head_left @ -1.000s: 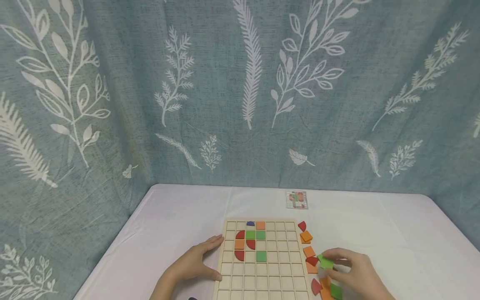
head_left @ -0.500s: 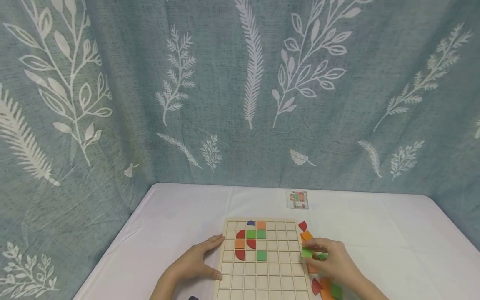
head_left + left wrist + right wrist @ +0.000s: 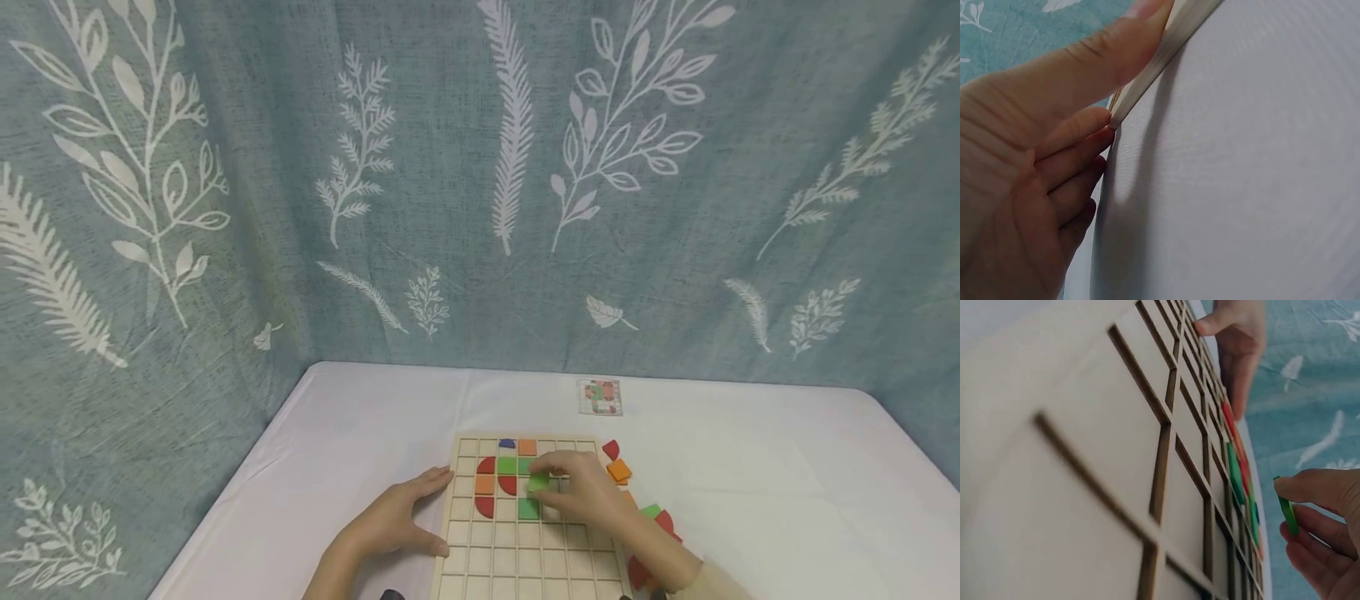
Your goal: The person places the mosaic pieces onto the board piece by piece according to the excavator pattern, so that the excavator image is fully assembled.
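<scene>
My right hand [image 3: 585, 492] pinches a green square tile [image 3: 537, 482] between thumb and fingers over the wooden grid board [image 3: 517, 562]. In the right wrist view this tile [image 3: 1288, 515] is seen edge-on, apart from the grid. Below it in the head view, another green tile [image 3: 528, 509] sits in a cell. Red quarter-round tiles [image 3: 485, 507], orange squares [image 3: 485, 485], a light green square [image 3: 507, 466] and a blue half-round piece [image 3: 507, 444] fill other cells. My left hand [image 3: 397, 517] rests at the board's left edge, thumb and fingers spread; its thumb touches the rim [image 3: 1166, 53].
Right of the board lie loose tiles, including an orange square [image 3: 619, 472], a red quarter-round [image 3: 611, 450] and a green piece [image 3: 649, 511], partly hidden by my right forearm. A patterned card [image 3: 600, 397] lies farther back on the white table [image 3: 750, 450].
My right hand has carried the green tile from the loose pile leftward, across the board's right edge, to above the filled cells. My left hand stays at the left edge.
</scene>
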The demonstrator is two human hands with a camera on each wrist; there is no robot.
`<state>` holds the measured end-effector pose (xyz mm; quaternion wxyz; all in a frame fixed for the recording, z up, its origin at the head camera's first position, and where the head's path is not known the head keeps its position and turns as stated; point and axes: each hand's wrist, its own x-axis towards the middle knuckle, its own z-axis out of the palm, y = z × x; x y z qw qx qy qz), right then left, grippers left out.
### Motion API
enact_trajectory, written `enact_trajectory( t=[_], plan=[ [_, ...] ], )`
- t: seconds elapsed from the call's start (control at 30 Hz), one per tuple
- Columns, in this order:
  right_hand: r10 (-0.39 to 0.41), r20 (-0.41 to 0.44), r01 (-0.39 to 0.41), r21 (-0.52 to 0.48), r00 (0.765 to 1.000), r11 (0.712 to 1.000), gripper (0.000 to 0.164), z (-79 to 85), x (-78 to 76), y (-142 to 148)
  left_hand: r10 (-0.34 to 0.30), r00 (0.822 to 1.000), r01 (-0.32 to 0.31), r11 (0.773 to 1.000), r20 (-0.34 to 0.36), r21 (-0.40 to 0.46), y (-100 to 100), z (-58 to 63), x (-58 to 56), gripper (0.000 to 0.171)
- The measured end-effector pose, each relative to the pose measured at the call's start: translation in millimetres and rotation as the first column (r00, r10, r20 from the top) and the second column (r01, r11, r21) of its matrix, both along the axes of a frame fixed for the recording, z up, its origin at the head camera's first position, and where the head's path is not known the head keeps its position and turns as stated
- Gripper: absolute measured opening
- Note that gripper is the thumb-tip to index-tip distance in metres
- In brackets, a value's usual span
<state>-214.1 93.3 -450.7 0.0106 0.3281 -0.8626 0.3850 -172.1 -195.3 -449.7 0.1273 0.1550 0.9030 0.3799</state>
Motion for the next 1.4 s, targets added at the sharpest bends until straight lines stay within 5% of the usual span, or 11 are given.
enact_trajectory(
  t=[0.2,0.5,1.4],
  plan=[
    [0.016,0.047,-0.019,0.046,0.999,0.999,0.025,-4.8,-8.5,-10.6,-0.008,1.000,0.008,1.000,-0.010,-0.009,0.9,-0.3,-3.0,0.099],
    [0.010,0.008,-0.011,0.132,1.000,0.991,0.024,-4.5,-13.3,-14.7,-0.005,1.000,0.005,1.000,-0.007,-0.016,2.5,-1.9,-5.2,0.099],
    [0.104,0.045,-0.108,0.080,0.994,0.991,0.025,-3.4,-8.3,-7.9,-0.001,1.000,0.001,1.000,0.012,0.023,1.1,0.3,-1.5,0.097]
  ],
)
